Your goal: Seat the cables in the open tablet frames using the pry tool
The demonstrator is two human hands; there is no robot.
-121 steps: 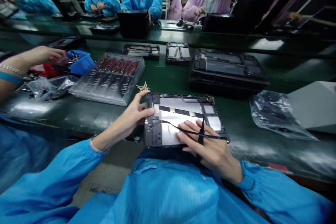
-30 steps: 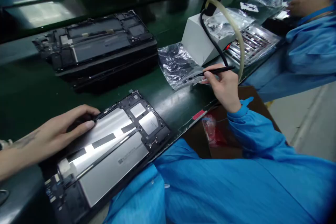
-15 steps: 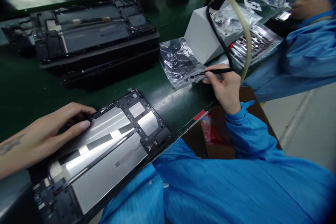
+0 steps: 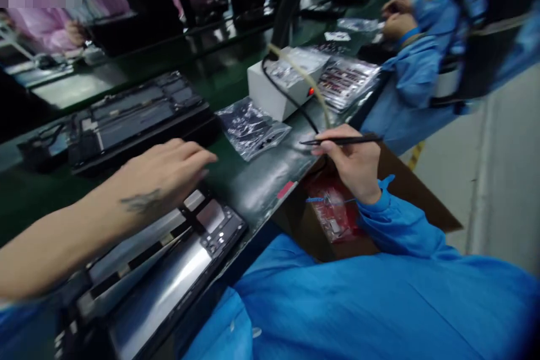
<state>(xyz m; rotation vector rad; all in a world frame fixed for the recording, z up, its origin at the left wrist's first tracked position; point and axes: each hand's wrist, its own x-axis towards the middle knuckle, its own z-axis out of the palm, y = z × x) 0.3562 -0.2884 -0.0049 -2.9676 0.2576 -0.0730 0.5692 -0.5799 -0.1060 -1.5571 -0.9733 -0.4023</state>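
Note:
An opened tablet chassis (image 4: 169,270) with silver panels lies at the near edge of the green bench. My left hand (image 4: 162,174) hovers over its far end, fingers spread and reaching right toward a clear plastic bag (image 4: 251,126); it holds nothing. My right hand (image 4: 350,163) is closed on thin black tweezers (image 4: 341,140), whose tip points left near the bag's right side at the bench edge.
A white box unit (image 4: 270,90) with a black cable and a pale hose stands behind the bag. Stacked dark chassis (image 4: 126,115) lie at the left back. A parts tray (image 4: 348,81) and a co-worker's sleeve (image 4: 405,84) are at right. A brown carton with red packets (image 4: 337,214) sits below the bench.
My left hand has lifted off the tablet chassis and moved right toward the plastic bag. My right hand drew the tweezers back slightly from the bag. The view swung right and up.

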